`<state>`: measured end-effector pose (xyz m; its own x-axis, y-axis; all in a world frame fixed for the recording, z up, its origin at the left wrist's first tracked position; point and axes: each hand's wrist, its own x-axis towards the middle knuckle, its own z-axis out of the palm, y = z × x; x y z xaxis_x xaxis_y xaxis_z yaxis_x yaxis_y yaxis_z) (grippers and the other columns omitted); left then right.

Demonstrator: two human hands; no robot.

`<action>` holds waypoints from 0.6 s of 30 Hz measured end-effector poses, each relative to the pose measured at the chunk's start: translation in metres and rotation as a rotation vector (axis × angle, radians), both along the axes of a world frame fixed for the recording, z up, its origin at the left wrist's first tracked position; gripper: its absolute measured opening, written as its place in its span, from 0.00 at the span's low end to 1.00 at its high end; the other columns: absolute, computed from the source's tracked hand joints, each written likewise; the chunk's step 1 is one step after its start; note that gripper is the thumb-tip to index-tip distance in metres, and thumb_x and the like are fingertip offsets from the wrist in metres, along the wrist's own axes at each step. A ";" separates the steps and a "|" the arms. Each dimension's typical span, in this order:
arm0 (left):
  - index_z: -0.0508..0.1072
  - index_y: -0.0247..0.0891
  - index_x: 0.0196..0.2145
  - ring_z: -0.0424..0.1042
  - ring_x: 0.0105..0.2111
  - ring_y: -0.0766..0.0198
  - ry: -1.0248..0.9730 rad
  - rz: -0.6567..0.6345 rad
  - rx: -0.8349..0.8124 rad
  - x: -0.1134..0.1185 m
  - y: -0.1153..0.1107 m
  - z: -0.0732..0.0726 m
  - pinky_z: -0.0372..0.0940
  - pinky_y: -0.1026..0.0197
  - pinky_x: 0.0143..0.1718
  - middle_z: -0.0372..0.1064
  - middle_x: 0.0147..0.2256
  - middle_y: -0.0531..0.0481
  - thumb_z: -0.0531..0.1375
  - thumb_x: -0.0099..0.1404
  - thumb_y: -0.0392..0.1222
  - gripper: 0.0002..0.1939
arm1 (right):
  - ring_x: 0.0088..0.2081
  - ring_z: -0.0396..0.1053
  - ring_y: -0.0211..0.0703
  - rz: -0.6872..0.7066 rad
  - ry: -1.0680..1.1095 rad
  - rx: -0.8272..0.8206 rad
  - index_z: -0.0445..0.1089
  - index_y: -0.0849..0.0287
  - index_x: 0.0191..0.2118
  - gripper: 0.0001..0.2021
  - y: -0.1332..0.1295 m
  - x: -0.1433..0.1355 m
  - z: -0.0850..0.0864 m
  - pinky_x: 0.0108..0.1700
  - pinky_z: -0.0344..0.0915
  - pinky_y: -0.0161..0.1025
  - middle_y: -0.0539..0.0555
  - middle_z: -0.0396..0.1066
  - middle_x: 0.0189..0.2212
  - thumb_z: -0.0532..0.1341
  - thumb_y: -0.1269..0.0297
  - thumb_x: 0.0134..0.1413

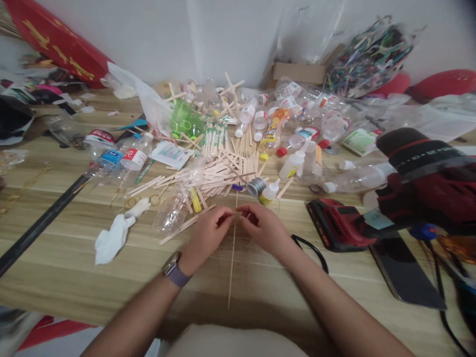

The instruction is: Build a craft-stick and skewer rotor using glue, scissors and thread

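My left hand [210, 230], with a watch on its wrist, is closed in a pinch at a thin bamboo skewer [232, 258]. From the other side my right hand [262, 223] pinches at the same spot, its fingertips almost meeting the left ones. The skewer points away from me, its near end toward my body. At its far end is a small purple bottle cap [237, 187]; whether they are joined is unclear. Anything finer between the fingertips is too small to see. Just beyond my right hand lie a wire spool [256, 187] and a small glue bottle [269, 192].
Wooden craft sticks [219, 176] are heaped ahead, with several plastic bottles [297, 139] behind. A clear bottle [173, 213] and crumpled white tissue [113, 238] lie left. On the right are a red-black power tool [334, 225], a dark phone [405, 270] and cables.
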<state>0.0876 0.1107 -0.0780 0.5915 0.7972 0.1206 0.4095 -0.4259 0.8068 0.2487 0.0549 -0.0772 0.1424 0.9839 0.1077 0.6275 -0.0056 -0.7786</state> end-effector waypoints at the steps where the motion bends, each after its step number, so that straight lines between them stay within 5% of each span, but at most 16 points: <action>1: 0.74 0.40 0.35 0.70 0.32 0.62 0.001 -0.002 0.000 0.000 0.000 0.000 0.63 0.62 0.36 0.73 0.31 0.52 0.55 0.67 0.38 0.07 | 0.27 0.63 0.37 0.010 -0.003 0.001 0.72 0.59 0.35 0.06 0.000 -0.001 0.000 0.30 0.58 0.34 0.49 0.69 0.26 0.59 0.72 0.51; 18: 0.72 0.39 0.31 0.68 0.28 0.63 0.068 0.053 0.010 -0.007 -0.007 0.006 0.58 0.63 0.31 0.71 0.27 0.52 0.54 0.65 0.36 0.07 | 0.22 0.55 0.38 -0.116 -0.021 -0.022 0.57 0.55 0.23 0.07 -0.016 0.005 0.002 0.26 0.47 0.35 0.46 0.59 0.18 0.55 0.73 0.45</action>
<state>0.0801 0.1037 -0.0723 0.5554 0.8267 0.0900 0.4852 -0.4101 0.7723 0.2541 0.0388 -0.0754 0.2538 0.9630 0.0902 0.6378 -0.0965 -0.7642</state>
